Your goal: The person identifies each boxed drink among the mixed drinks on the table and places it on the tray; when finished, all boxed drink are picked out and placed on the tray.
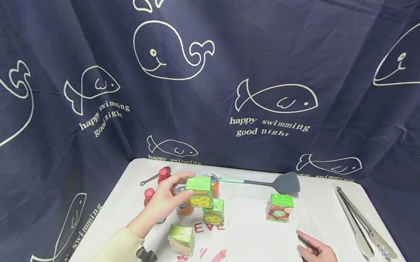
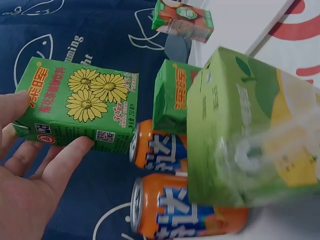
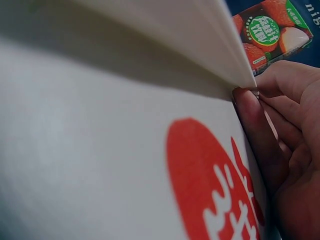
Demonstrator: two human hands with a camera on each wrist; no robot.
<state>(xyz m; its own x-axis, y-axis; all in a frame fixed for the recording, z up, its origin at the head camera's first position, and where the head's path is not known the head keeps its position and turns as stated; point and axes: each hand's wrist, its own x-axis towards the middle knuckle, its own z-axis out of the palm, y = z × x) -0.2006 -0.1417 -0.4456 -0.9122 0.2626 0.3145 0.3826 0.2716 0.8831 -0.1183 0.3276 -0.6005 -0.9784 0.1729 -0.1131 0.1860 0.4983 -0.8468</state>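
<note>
With my left hand point(image 1: 166, 192) I hold a green flower juice box point(image 1: 200, 192); thumb and fingers are closed around its sides, and it is in the air, above the cloth point(image 1: 337, 227). With my right hand point(image 1: 320, 260) I pinch the right edge of the white board point(image 1: 259, 254), so the gap between these fingers is narrow.

Under my left fingers, a little to the right, stands a second flower box point(image 1: 213, 217), not touching the one I hold. Two orange cans point(image 1: 186, 208) are also close: one below these fingers, one just past them. Two red-capped bottles point(image 1: 149, 193) are to their left, partly hidden by my hand, and a spoon point(image 1: 149, 179) lies beside the farther bottle. Nearer to me than the left fingers stands a pale green box point(image 1: 181, 241).

Beyond my right fingers, a little to their left, a red fruit box point(image 1: 279, 213) stands on the board. Farther past them lies a spatula point(image 1: 286, 184), and to their right the metal tongs point(image 1: 356, 227).
</note>
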